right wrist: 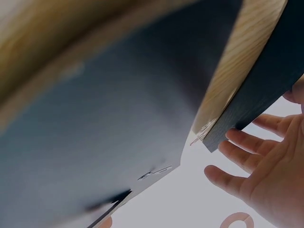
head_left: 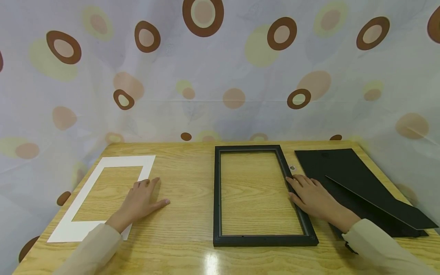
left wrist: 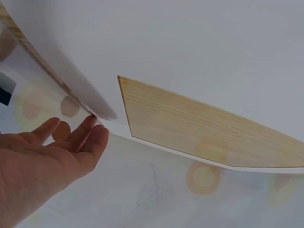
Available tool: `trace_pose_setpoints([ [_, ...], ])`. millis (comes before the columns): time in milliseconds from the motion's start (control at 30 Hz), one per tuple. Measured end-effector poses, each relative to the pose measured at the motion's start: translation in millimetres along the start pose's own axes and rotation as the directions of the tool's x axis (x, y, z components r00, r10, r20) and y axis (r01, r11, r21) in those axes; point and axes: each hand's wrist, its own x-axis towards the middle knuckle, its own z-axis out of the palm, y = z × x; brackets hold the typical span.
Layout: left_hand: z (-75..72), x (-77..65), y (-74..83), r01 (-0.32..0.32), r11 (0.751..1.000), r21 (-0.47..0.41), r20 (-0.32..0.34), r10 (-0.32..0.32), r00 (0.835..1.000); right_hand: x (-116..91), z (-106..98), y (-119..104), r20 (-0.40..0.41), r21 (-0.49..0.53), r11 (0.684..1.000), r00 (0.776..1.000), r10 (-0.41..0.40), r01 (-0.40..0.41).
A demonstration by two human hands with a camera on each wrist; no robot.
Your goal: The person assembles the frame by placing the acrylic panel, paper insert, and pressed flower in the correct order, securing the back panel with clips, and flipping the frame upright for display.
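Note:
A white picture mat (head_left: 83, 194) with a rectangular opening lies flat on the left of the wooden table. My left hand (head_left: 141, 200) is over its right strip, palm down with thumb spread, holding nothing. In the left wrist view, its fingertips (left wrist: 97, 133) are right at the mat's edge. A black picture frame (head_left: 217, 191), with wood showing through its opening, lies right of centre. My right hand (head_left: 313, 196) rests on the frame's right side, fingers extended over the bar. In the right wrist view, the fingers (right wrist: 242, 154) lie loosely along the dark bar.
A black backing board (head_left: 330, 164) lies at the right, its stand flap (head_left: 402, 212) raised at an angle. A small round item (head_left: 292, 167) sits between frame and board. A patterned cloth (head_left: 213, 114) hangs behind the wooden table (head_left: 182, 214).

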Motion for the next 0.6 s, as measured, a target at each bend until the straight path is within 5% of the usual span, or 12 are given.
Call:
trace_pose_setpoints([
  [600,-3.5,14.5,5.8,0.199,0.965,-0.169,0.071,-0.189,0.979,0,2,-1,-0.007,-0.01,1.0,1.0,0.001,-0.001],
])
